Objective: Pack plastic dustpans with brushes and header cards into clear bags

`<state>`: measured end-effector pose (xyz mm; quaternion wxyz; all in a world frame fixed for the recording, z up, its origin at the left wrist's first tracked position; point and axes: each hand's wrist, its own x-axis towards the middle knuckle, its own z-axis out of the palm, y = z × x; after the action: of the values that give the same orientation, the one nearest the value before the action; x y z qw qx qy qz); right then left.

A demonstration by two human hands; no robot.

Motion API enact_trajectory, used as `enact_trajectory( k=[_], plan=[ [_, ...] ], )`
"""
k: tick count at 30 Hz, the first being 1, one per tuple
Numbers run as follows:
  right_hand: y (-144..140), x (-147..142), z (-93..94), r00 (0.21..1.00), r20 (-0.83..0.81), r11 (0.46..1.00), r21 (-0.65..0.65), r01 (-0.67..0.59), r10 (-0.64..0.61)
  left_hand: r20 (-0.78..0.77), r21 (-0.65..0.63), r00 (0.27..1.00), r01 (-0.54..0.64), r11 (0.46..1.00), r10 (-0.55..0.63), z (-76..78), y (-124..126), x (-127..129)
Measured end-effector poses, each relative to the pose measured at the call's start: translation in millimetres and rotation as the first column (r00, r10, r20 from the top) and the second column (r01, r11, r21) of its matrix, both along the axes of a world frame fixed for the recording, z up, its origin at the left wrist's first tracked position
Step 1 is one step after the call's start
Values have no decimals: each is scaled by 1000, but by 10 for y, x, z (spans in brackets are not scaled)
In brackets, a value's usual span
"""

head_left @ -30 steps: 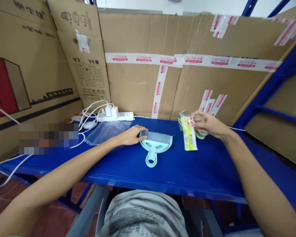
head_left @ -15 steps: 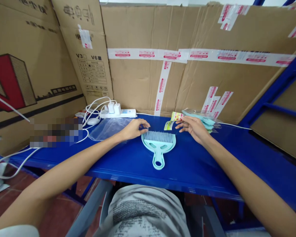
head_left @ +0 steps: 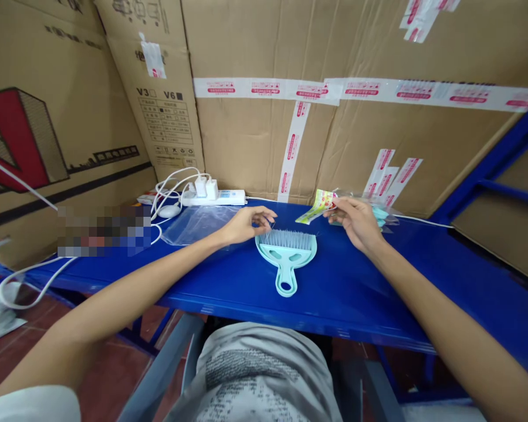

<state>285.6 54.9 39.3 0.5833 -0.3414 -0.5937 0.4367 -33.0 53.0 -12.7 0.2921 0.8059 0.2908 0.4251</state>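
On the blue table (head_left: pixel 334 293) lies a mint-green dustpan (head_left: pixel 261 246) with a matching hand brush (head_left: pixel 286 253) nested in it, grey bristles facing away from me and the ring-ended handle toward me. Just beyond its left corner is my left hand (head_left: pixel 245 225), its fingers bent and a gap between thumb and fingertips; I see nothing held in it. A yellow-green and pink printed paper label (head_left: pixel 317 206), bent along its length, is pinched between the thumb and fingers of my right hand (head_left: pixel 356 220), above the table to the right of the bristles.
Clear plastic packaging with mint-green pieces (head_left: pixel 379 217) lies behind my right hand. To the left are a flat clear plastic bag (head_left: pixel 193 225), a white power strip (head_left: pixel 229 198) with plugs and looping white cables (head_left: pixel 158 193). Cardboard walls (head_left: pixel 246 140) border the table's back and left.
My right hand has drawn the label slightly up and to the right, and the label is now tilted. My left hand stays beside the bristles. The view has shifted slightly.
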Motion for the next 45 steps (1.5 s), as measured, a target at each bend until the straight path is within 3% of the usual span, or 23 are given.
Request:
enact_trajectory(
  k=[3, 9, 14, 18, 26, 29, 34, 37, 41, 45],
  plan=[
    [-23, -28, -23, 1000, -15, 1000, 9, -4, 4, -41, -43, 998, 42, 998, -44, 32, -7, -8],
    [-84, -100, -74, 999, -27, 999, 32, -29, 30, -94, -40, 996, -17, 999, 13, 119, -65, -25],
    [-63, -175, -217, 995, 63, 993, -98, -73, 80, -74, -66, 997, -30, 997, 25, 152, -104, -36],
    [-42, -238, -319, 984, 166, 997, -39, -64, 70, -34, -86, 999, -24, 996, 21, 159, -127, -37],
    [-59, -302, -324, 955, 168, 968, 16, -250, 244, 11, -47, 997, -72, 996, 73, 156, -130, -26],
    [3, -275, -364, 926, 336, 977, 59, -205, 174, 11, -36, 998, -64, 997, 64, 152, -118, -25],
    [84, -236, -400, 748, 664, 962, 209, -178, -6, 23, -36, 998, -61, 998, 61, 158, -135, -19],
    [98, -238, -419, 688, 726, 967, 160, -200, 22, 28, -9, 997, -78, 997, 78, 163, -145, -21],
    [113, -257, -459, 718, 688, 968, 91, -234, 109, -1, 113, 988, -152, 982, 153, 179, -140, -35],
    [111, -265, -471, 691, 717, 958, 124, -258, 94, -177, 253, 963, -157, 955, 205, 185, -135, -51]
  ],
)
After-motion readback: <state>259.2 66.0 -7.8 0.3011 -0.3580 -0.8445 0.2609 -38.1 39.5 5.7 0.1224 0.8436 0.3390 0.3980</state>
